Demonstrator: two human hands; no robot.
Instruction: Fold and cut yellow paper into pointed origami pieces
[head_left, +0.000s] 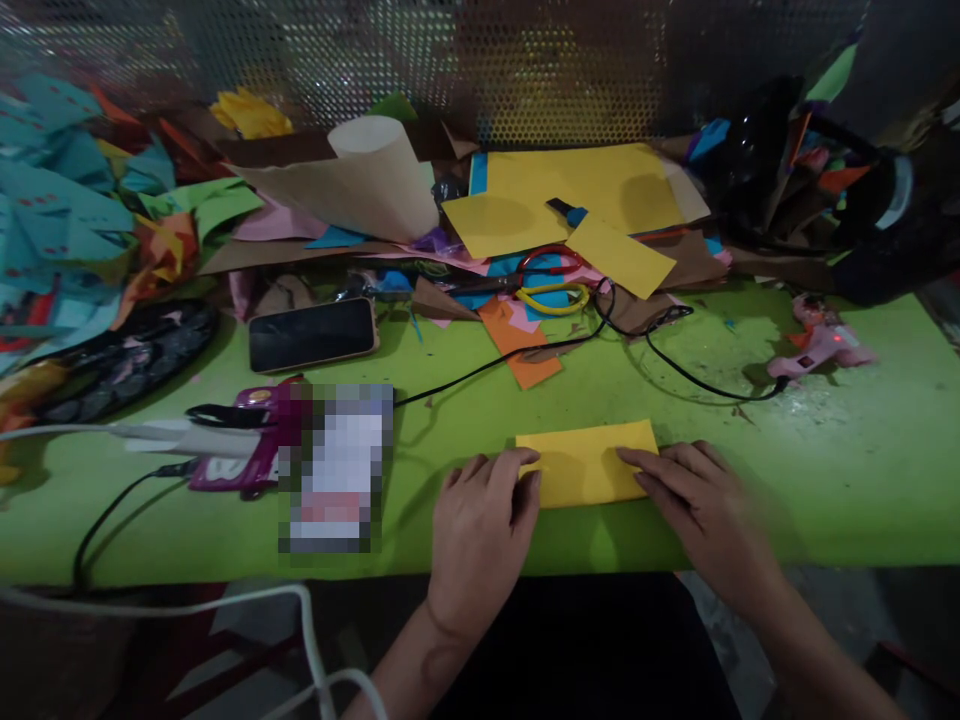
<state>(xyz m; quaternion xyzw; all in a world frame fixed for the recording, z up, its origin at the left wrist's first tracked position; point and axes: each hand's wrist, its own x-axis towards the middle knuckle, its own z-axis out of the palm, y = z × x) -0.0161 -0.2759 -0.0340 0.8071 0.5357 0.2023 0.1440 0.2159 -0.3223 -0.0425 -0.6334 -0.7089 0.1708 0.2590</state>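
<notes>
Fingers [504, 470] of my left hand [480, 520] curl against the left end of a folded yellow strip [581, 465], and those of my right hand [712, 520] rest on its right end; whether either pair pinches it, I cannot tell. I have the strip flat between both hands, near the front edge of the green bench [862, 475]. Left of the strip sits a pixelated lit screen [341, 465], then a purple power strip [259, 468]. Beyond the strip's right end lies a pink glue gun [814, 355]; to its far left, a dark phone [313, 335]. Straight beyond it are scissors [519, 283], then a large yellow sheet [592, 190].
</notes>
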